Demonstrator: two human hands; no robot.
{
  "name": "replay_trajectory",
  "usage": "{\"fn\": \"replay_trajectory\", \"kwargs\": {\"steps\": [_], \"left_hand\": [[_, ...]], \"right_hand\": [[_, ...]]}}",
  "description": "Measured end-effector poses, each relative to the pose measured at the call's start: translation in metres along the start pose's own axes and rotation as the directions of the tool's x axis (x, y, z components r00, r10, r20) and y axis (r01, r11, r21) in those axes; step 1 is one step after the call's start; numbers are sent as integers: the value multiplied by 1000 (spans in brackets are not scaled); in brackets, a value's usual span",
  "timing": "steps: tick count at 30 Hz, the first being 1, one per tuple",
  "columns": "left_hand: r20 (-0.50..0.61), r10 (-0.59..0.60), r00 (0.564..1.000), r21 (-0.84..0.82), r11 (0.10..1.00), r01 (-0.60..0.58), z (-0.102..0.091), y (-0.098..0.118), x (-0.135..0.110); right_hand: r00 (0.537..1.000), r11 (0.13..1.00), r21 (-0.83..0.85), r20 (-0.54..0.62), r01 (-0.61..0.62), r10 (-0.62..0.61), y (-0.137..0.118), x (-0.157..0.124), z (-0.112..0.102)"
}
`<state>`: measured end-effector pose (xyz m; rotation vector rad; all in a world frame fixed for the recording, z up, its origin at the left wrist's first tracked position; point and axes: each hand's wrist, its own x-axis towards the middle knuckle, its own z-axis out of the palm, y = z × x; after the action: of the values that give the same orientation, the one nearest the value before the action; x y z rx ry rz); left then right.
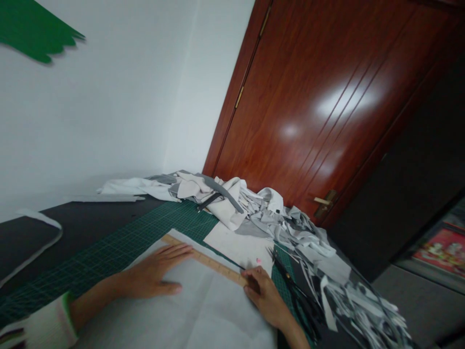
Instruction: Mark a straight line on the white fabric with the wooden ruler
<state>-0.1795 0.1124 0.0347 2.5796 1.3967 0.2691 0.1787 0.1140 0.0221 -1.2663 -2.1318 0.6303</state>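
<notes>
**Ruler pinned on thin fabric, both hands down**

Fabric [203, 310], pale grey and creased, lay spread over the green cutting mat [119, 245] at the near edge of the table. It looked light, limp and apt to slide or wrinkle under any sideways push, so it would handle best pressed flat from above rather than pinched up. A wooden ruler [203, 259] lay across it at a slant; thin, stiff and light, it seemed easy to nudge off line unless held down along its length.

In the head view, the left hand [154, 276] rested open and flat, fingers spread, its fingertips at the ruler's near edge and its palm on the fabric. The right hand [265, 295] was curled at the ruler's right end, fingers closed on what looked like a slim dark marking tool [238, 265], though blur left the grip unclear. Black scissors [290, 281] lay just beside that hand, and a heap of grey and white scraps [290, 228] sat beyond.
</notes>
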Motion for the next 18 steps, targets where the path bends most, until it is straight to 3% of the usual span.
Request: {"fn": "replay_trajectory", "kwargs": {"steps": [4,10,18], "left_hand": [[-38,-14,999,-2,1000,14,1,-4,4],[-66,8,998,5,1000,-8,8,-7,9],[8,72,997,-77,994,-72,4,-12,24]], "right_hand": [[1000,1000,-19,-4,10,-10,2,4,2],[1000,983,-185,7,0,1,0,5,0],[994,997,-76,111,-8,17,15,0,-19]]}}
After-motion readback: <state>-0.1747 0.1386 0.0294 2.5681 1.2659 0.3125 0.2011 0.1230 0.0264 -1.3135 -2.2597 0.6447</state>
